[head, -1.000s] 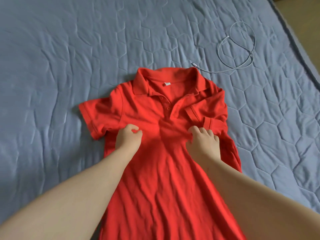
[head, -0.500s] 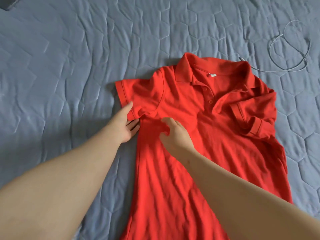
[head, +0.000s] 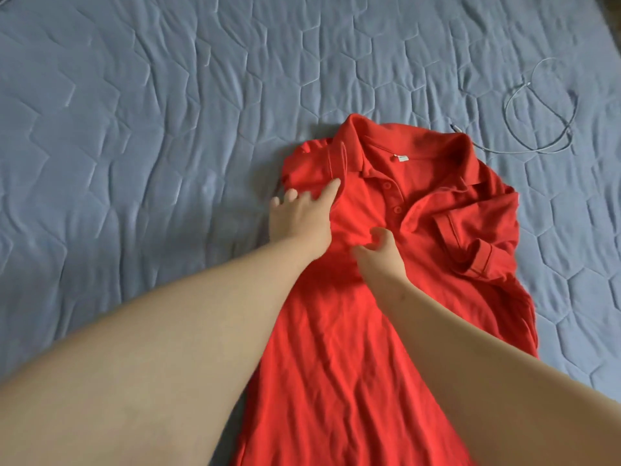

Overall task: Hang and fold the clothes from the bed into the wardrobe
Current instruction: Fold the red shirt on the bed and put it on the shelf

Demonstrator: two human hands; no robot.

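A red polo shirt [head: 336,331] lies face up on the blue quilted bed [head: 134,129], collar at the far end. Both short sleeves are folded inward over the chest. My left hand [head: 299,220] lies with spread fingers on the folded left sleeve by the shirt's left edge. My right hand [head: 379,253] rests on the chest just below the button placket, its fingers loosely bent, with no fabric pinched that I can see.
A thin white cable [head: 537,109] lies coiled on the bed beyond the shirt's right shoulder. The bed's right edge and a strip of floor [head: 613,8] show at the top right corner.
The left sleeve, which lay spread out, is now folded over the chest under my left hand. My right hand has moved toward the placket.
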